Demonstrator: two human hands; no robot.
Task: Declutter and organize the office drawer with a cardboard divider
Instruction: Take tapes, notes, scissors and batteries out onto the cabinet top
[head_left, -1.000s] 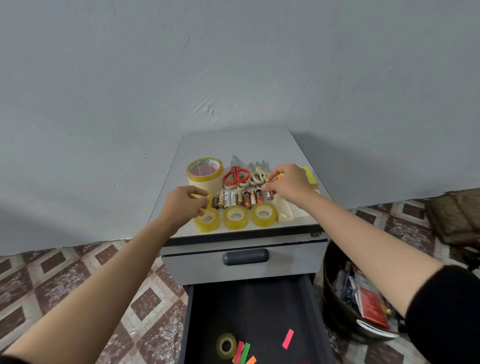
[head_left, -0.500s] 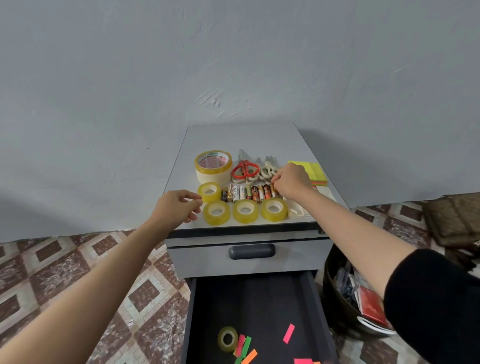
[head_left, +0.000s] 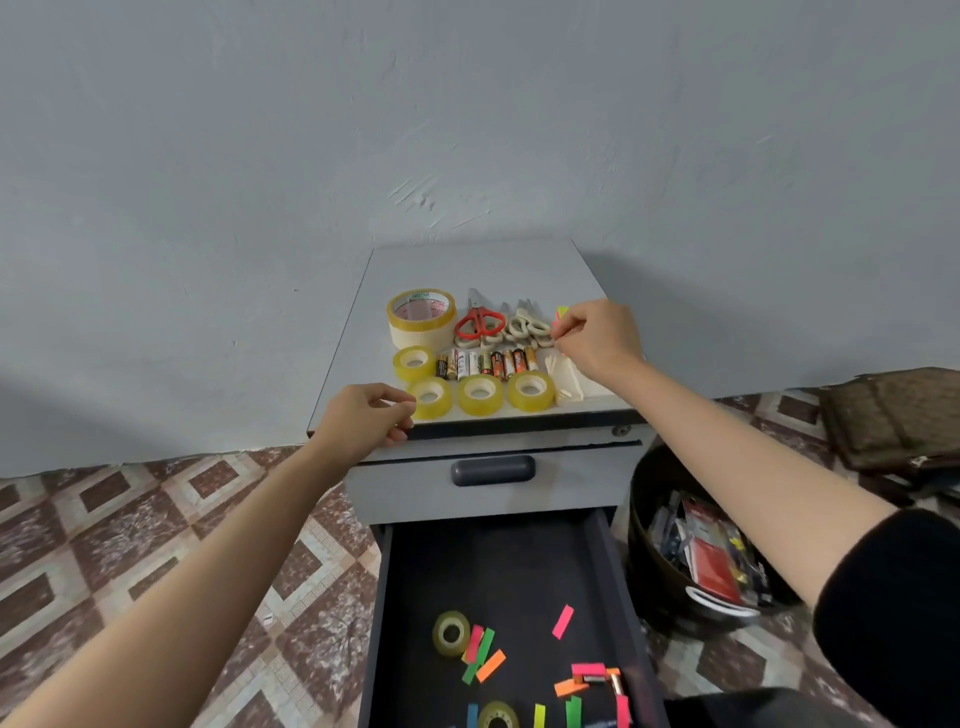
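**Drawer (head_left: 498, 571) part-cleared, sorting under way on top**

The drawer stands pulled out at the bottom of the cabinet, its dark floor bare over the far half. The cabinet's top serves as a counter (head_left: 467, 265), where the sorted things sit in rows:
- **Back:** a large tape roll (head_left: 421, 317), red scissors (head_left: 480, 322) and white scissors (head_left: 527, 327).
- **Middle:** a line of batteries (head_left: 485, 362) lying side by side.
- **Front:** small tape rolls (head_left: 480, 395) set edge to edge.

The right hand (head_left: 597, 338) is over the counter's right side, just beside the white scissors. Its fingertips are pinched together on what looks like a pink paper flag (head_left: 556, 326). The left hand (head_left: 363, 418) hangs at the front left corner with its fingers loosely curled and nothing in them. It is just beside the nearest small roll, and whether it touches the roll cannot be told.

The emptying looks well past halfway. Left in the near end of the drawer are two drawer rolls (head_left: 451, 633) and a scatter of loose flags (head_left: 562, 621) in pink, green and orange. A bin (head_left: 654, 545) of discards stands to the right of the cabinet. No cardboard divider is in view, so fitting it and returning the groups to compartments are not yet done.
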